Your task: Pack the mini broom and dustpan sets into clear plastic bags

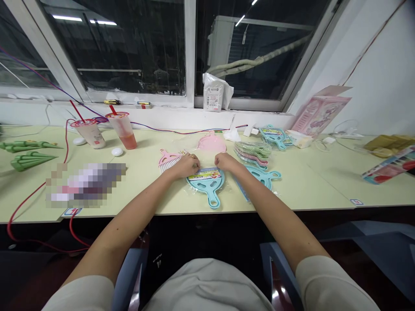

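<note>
A small light-blue dustpan [209,186] with a colourful printed card [205,175] lies in a clear plastic bag, handle towards me. My left hand [188,166] is closed at the bag's upper left edge, fingertips pinched on the plastic. At the upper right edge my right hand [226,161] is closed too, its fingers curled on the bag. A pink brush [167,160] with white bristles lies just left of my left hand. Behind both hands rests a pink dustpan [211,141]. Under my right forearm is another blue dustpan [264,176], partly hidden.
Several bagged dustpans [253,152] are stacked at the right, with more blue ones [276,136] behind. Two drink cups with straws [125,134] stand at the back left. A red cable [27,199] crosses the left side. A pink box [320,110] stands by the wall.
</note>
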`<state>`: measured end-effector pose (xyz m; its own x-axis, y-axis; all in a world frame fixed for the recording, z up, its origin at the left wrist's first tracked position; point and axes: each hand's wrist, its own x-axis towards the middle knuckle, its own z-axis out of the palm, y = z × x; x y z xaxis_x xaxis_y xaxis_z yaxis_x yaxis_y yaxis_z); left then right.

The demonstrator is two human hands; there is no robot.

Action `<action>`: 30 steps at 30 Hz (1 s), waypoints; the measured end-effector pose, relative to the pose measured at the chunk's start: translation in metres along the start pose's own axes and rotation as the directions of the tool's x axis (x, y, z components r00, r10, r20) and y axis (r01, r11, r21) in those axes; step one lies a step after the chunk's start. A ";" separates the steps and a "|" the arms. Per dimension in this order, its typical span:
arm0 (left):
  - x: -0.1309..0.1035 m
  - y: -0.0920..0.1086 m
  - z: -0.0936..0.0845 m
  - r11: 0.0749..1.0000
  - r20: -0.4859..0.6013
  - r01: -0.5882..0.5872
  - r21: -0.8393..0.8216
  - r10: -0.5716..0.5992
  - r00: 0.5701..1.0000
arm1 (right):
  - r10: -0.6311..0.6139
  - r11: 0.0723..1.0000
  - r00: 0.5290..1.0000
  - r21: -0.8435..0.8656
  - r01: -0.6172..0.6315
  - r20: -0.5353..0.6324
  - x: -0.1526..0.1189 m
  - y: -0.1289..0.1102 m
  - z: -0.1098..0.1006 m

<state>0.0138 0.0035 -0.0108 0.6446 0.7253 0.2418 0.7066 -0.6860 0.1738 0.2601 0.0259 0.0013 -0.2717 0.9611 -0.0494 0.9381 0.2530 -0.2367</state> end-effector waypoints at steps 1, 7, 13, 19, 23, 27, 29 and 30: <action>0.001 0.000 0.000 1.000 -0.003 0.011 -0.001 -0.011 1.000 | -0.002 1.000 1.000 -0.007 0.002 0.000 -0.001 0.000 -0.001; 0.000 -0.012 0.002 0.994 -0.031 0.100 0.041 -0.099 0.995 | 0.008 0.999 1.000 -0.042 -0.008 -0.005 -0.008 0.000 -0.007; -0.001 -0.020 0.004 0.991 -0.037 0.131 0.026 -0.130 0.991 | 0.025 0.998 0.999 -0.057 -0.028 -0.041 -0.019 0.003 -0.007; 0.000 -0.015 0.000 0.986 0.030 0.135 -0.095 -0.132 0.991 | -0.016 0.992 0.995 -0.122 0.003 -0.101 -0.023 0.007 0.001; 0.003 -0.005 0.000 0.986 -0.002 0.089 -0.138 -0.091 0.996 | -0.034 0.988 0.993 -0.157 0.016 -0.117 -0.025 0.006 0.005; 0.007 0.005 0.002 0.981 -0.016 0.111 -0.159 -0.114 0.993 | -0.047 0.985 0.991 -0.168 0.025 -0.123 -0.026 0.006 0.007; 0.010 0.007 0.003 0.975 -0.017 0.126 -0.181 -0.132 0.991 | -0.055 0.984 0.991 -0.175 0.032 -0.126 -0.026 0.006 0.007; 0.010 0.007 0.004 0.973 -0.019 0.133 -0.190 -0.139 0.990 | -0.058 0.983 0.990 -0.179 0.034 -0.127 -0.026 0.006 0.008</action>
<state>0.0267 0.0062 -0.0106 0.5341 0.8126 0.2331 0.7180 -0.5816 0.3823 0.2714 0.0020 -0.0063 -0.2961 0.9511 0.0876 0.9515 0.3017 -0.0606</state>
